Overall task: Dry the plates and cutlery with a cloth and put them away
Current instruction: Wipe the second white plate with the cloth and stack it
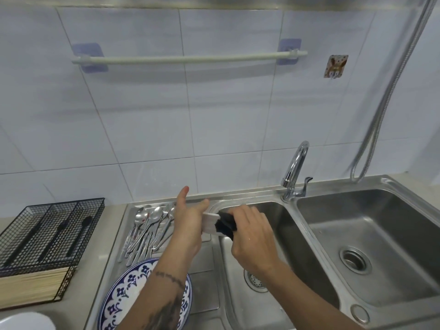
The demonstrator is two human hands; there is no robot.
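Fingers [247, 216] of your right hand [252, 239] clenched round the cloth [217, 225], left hand [188, 222] flat against it, fingers straight: drying barely begun, cutlery [145, 231] and plate [123, 296] wait on the drainer; next, lift one spoon.

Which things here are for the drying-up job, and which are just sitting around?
For the job: cloth in both hands (left, right), spoons, blue plate, wire cutlery basket.

Just there: tap, wall rail, hose.
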